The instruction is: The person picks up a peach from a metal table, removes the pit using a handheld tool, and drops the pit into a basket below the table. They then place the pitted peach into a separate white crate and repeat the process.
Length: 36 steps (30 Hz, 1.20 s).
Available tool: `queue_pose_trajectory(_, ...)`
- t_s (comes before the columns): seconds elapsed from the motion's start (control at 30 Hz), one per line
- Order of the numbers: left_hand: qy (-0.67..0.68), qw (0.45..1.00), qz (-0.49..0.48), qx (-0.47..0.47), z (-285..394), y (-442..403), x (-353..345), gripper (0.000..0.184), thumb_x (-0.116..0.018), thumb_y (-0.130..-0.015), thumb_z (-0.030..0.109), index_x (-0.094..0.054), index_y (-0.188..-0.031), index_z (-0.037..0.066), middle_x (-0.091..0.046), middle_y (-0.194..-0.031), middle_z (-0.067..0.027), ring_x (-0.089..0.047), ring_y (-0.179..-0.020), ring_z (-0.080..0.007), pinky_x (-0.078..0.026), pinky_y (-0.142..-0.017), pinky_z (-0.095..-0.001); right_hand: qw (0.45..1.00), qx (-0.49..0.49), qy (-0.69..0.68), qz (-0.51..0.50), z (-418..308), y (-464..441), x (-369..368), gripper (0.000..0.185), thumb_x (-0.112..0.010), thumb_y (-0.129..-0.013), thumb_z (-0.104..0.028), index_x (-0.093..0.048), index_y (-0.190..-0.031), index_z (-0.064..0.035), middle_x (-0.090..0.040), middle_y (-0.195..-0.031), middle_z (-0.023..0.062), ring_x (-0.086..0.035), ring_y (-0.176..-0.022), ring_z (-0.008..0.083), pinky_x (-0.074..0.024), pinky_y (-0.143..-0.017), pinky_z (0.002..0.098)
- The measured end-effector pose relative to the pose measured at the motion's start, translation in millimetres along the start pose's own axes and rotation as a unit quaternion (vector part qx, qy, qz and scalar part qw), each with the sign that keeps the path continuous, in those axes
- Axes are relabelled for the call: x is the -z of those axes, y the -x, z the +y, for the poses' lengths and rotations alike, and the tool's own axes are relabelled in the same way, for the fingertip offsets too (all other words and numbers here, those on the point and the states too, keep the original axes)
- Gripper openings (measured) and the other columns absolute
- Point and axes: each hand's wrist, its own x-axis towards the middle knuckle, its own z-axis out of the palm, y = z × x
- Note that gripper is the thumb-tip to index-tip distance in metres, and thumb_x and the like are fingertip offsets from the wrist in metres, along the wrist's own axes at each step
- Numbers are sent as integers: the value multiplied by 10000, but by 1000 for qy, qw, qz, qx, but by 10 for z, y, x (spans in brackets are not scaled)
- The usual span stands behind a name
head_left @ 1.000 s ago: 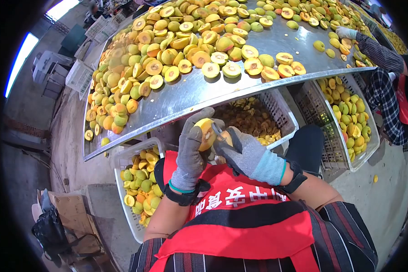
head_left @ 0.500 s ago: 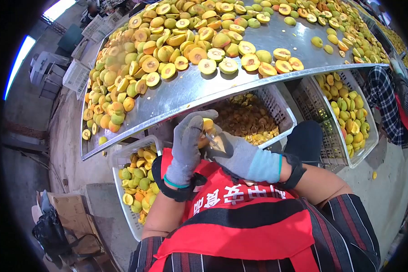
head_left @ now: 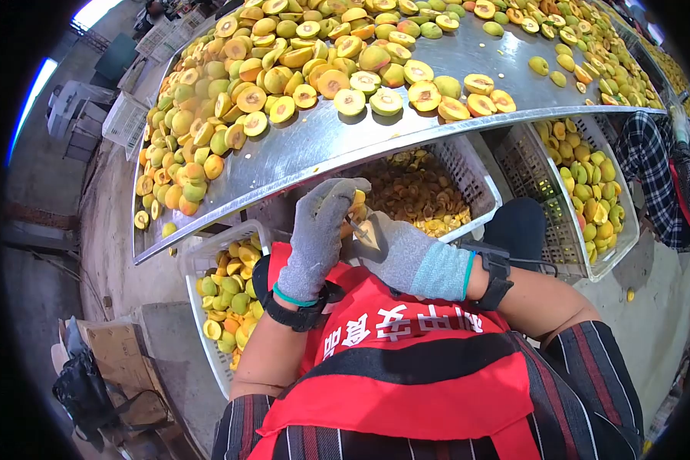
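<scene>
My left hand (head_left: 316, 238), in a grey glove, is closed around a yellow peach piece (head_left: 358, 201), mostly hidden by the fingers. Close against it, my gloved right hand (head_left: 406, 253) is closed on a small hand tool (head_left: 369, 236) with a thin metal part pointing at the fruit. Its exact kind is hard to make out. Both hands are held in front of my red apron (head_left: 406, 383), just below the edge of a metal table (head_left: 284, 165). Halved peaches (head_left: 349, 101), many with stones showing, are heaped on that table.
Below my left forearm stands a white crate (head_left: 207, 337) of peach halves. Under the table, another crate (head_left: 487, 207) holds brownish scraps. A third crate (head_left: 621, 245) with peaches stands to the right, near a person in a checked sleeve (head_left: 644, 169). Cardboard (head_left: 115, 360) lies lower left.
Both hands stay together at nearly the same spot, with the left wrist slightly lower and the fruit turned a little in the fingers. The view has shifted slightly.
</scene>
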Motion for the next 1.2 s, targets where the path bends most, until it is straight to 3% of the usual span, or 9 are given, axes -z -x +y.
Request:
queue_pose_trajectory(0.13,-5,999,27,-23,60,11,-52,384,-400,-907,292,-612,-994,-17,-609,-853,-71,-559,-783,-113,-444,-719,-248,966,52,-223,120,-33,12,18,218,-509,-831,-225,-527,-915,-24,-567,-724,210,-597,-627,316,-488,-565,409)
queue_pose_trajectory(0.2,210,972,-23,102,99,13,7,294,-497,-886,246,-616,-988,-3,-605,-930,-70,-548,-817,-102,-454,-718,-233,840,-109,-510,-150,-100,55,289,217,-512,-841,-255,-509,-848,-39,-519,-577,105,-558,-470,221,-459,-442,328)
queue_pose_trajectory(0.3,86,988,-95,86,46,-71,97,414,-413,-893,332,-610,-995,-19,-604,-814,-76,-568,-749,-122,-455,-698,-260,947,-78,-264,-162,-90,-10,238,194,-458,-883,-163,-525,-1001,-24,-533,-716,52,-538,-523,136,-442,-483,259)
queue_pose_trajectory(0.43,147,981,-104,77,-100,-55,57,431,-424,-889,346,-594,-1019,-27,-612,-826,-90,-584,-748,-140,-474,-699,-277,879,-80,-457,-105,-12,100,135,190,-478,-888,-247,-498,-816,-72,-466,-517,11,-483,-385,113,-372,-348,245)
queue_pose_trajectory(0.63,181,983,0,11,-120,-13,-61,378,-415,-919,274,-573,-1044,-45,-626,-871,-125,-615,-776,-178,-505,-691,-280,556,-218,-780,-187,-39,130,223,212,-506,-891,-260,-519,-792,-74,-462,-532,14,-440,-377,107,-351,-337,228)
queue_pose_trajectory(0.77,199,977,70,16,-168,-32,-161,284,-474,-911,183,-572,-1048,-45,-621,-859,-122,-603,-745,-148,-496,-645,-248,820,-181,-536,-87,-156,56,171,215,-515,-874,-253,-496,-763,-70,-473,-514,37,-462,-361,134,-377,-329,253)
queue_pose_trajectory(0.97,-17,993,50,-109,-198,-61,-104,267,-467,-908,175,-584,-1016,-39,-612,-889,-86,-592,-730,-138,-495,-639,-245,807,-117,-568,-114,-122,115,237,190,-506,-861,-225,-538,-803,-47,-505,-562,26,-506,-437,101,-395,-390,249)
queue_pose_trajectory(1.03,168,981,-5,95,-211,-88,-120,259,-436,-906,149,-587,-999,-41,-611,-869,-87,-591,-722,-137,-495,-635,-244,862,-235,-438,-99,-206,48,262,203,-523,-856,-247,-540,-823,-48,-501,-560,16,-509,-452,101,-404,-403,245)
queue_pose_trajectory(1.2,237,966,8,106,-163,-100,-137,299,-419,-925,210,-591,-984,-27,-616,-855,-100,-603,-708,-146,-497,-630,-244,838,-233,-478,-125,-173,58,321,221,-530,-858,-267,-531,-861,-46,-499,-544,19,-490,-418,103,-386,-385,234)
